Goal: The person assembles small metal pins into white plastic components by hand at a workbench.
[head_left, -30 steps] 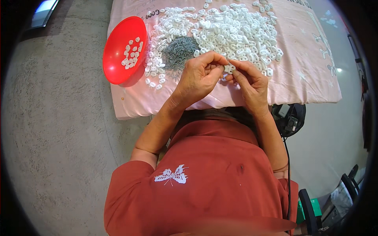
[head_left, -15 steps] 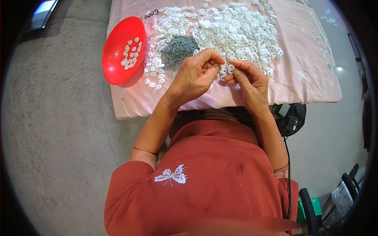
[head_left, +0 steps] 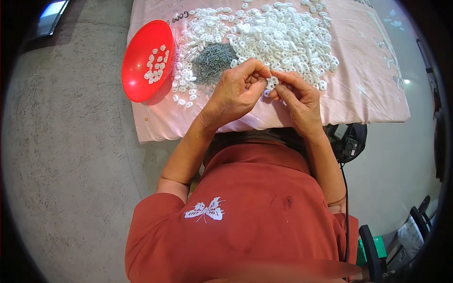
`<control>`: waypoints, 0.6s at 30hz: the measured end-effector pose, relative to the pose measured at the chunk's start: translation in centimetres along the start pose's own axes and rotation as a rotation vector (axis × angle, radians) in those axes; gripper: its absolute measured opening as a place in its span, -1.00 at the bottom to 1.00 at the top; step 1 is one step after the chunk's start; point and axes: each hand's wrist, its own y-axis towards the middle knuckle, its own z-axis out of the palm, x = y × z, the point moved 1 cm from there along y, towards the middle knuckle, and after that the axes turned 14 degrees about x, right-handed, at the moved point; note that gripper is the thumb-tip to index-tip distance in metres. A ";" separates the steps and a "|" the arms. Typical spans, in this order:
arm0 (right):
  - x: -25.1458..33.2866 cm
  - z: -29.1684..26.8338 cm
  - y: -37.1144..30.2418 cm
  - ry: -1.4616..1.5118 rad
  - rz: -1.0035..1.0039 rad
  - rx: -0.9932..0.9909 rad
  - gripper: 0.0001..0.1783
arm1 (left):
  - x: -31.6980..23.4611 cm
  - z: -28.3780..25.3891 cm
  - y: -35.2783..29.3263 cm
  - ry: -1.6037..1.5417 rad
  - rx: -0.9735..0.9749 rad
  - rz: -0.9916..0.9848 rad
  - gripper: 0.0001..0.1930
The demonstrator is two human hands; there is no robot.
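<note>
Nearest, the red shirt [head_left: 250,203] is filling the lower view, both forearms reaching up to the counter [head_left: 363,101], where a pink cloth is draping. Above its near edge, the right hand [head_left: 300,96] is pinching a small white piece [head_left: 272,83] between thumb and forefinger, close to closed. The left hand [head_left: 236,92] is curling beside it, thumb and forefinger tips nearly meeting; whether they are gripping anything, I cannot tell. Handling appears to be under way on this one piece; its stage is too small to read.

Beyond, to the left, a red bowl [head_left: 136,70] is holding a small cluster of squarish whitish pieces [head_left: 159,66], probably the finished share. Beside it, small grey parts [head_left: 212,61], perhaps screws, are lying piled. Farther back, a large heap of loose white pieces [head_left: 288,40] is spreading wide; by my judgement, most of the work is still remaining.
</note>
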 end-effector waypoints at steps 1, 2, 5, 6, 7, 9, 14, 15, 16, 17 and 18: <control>0.2 0.1 0.0 0.008 0.005 0.002 -0.71 | 0.0 0.0 0.0 -0.017 0.002 -0.025 -0.88; 0.3 0.1 0.0 0.015 0.010 0.004 -0.71 | -0.1 0.1 0.0 -0.017 0.003 -0.025 -0.88; 0.1 0.1 -0.1 0.078 0.065 -0.001 -0.72 | -0.5 0.5 0.1 -0.001 -0.029 -0.004 -0.88; 0.0 0.1 -0.1 0.077 0.065 -0.001 -0.72 | -0.7 0.7 0.1 0.011 -0.039 0.015 -0.88; -0.1 0.1 -0.1 0.078 0.059 -0.018 -0.72 | -0.8 0.8 0.2 0.023 -0.049 0.035 -0.88; -0.1 0.0 -0.1 0.078 0.053 -0.036 -0.72 | -0.7 0.7 0.1 0.005 -0.046 0.029 -0.87; -0.4 -0.1 -0.1 0.178 0.040 -0.059 -0.71 | 0.3 0.4 0.3 0.057 -0.108 0.142 -0.90; -0.3 -0.1 -0.1 0.178 0.040 -0.058 -0.71 | 0.3 0.3 0.2 0.051 -0.108 0.141 -0.90; -0.2 -0.1 -0.1 0.160 0.036 -0.051 -0.71 | 0.3 0.3 0.2 0.046 -0.107 0.140 -0.90; 0.0 -0.1 -0.1 0.141 0.031 -0.045 -0.71 | 0.3 0.3 0.2 0.046 -0.108 0.140 -0.90; 0.0 -0.1 -0.1 0.141 0.031 -0.045 -0.71 | 0.2 0.3 0.2 0.026 -0.104 0.123 -0.90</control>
